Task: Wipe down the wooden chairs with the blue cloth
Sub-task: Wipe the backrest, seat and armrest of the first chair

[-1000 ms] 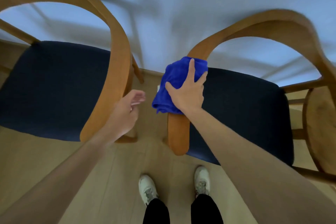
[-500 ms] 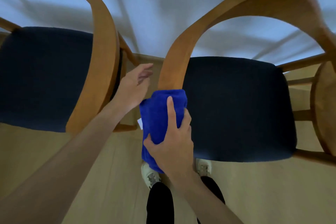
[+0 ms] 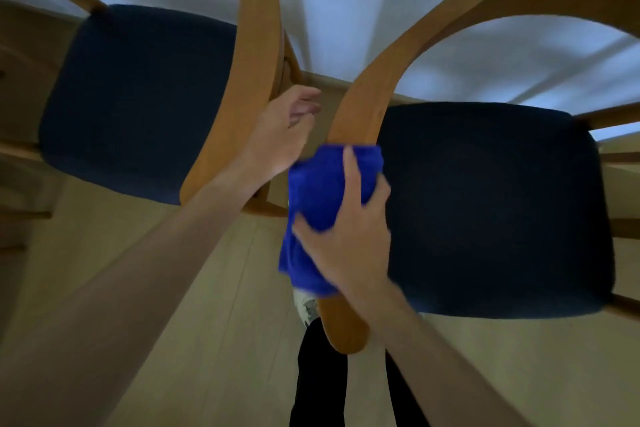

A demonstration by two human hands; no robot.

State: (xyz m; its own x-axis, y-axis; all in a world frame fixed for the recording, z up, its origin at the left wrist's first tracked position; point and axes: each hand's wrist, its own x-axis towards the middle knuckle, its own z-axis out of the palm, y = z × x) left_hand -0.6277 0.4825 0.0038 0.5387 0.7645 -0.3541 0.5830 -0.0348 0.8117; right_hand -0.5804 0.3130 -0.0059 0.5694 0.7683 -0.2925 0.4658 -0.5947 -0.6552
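Chair frame (image 3: 349,121) – smooth varnished wood; seat (image 3: 485,204) – matt dark fabric; blue cloth (image 3: 318,191) – plush, fuzzy.

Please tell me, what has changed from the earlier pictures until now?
The right hand slid the blue cloth along the right chair's wooden armrest, from its far bend toward its near end. The grip on the cloth stayed. The left hand remains open between the chairs, holding nothing.

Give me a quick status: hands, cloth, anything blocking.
Right hand grips bright blue cloth wrapped on right wooden chair's curved armrest. Left hand open, hovering between chairs. Nothing blocking.
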